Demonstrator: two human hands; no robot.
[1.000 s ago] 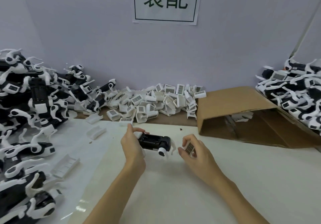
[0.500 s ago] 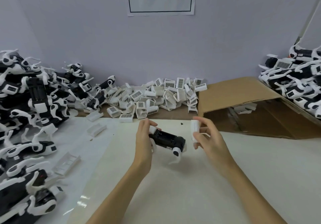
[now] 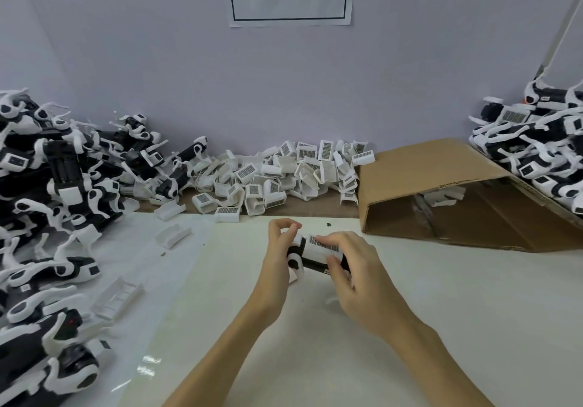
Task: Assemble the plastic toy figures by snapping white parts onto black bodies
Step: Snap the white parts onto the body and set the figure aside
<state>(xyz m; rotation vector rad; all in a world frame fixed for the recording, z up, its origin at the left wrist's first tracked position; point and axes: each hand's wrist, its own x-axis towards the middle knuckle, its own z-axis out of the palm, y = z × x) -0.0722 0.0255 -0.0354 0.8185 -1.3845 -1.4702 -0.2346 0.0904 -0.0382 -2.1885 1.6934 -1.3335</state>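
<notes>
My left hand (image 3: pixel 277 258) grips the black body (image 3: pixel 315 266); my right hand (image 3: pixel 356 272) curls over, pressing the white part (image 3: pixel 320 247) on.

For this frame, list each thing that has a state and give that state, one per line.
Left hand: grips the toy's left end.
Right hand: presses the white cover onto the toy.
Black toy body: held above the table, level.
White cover: lying on the body, grille up; whether it has snapped in cannot be told.
Cardboard box: on its side, open toward the camera.
Loose white covers: heaped by the wall.
</notes>
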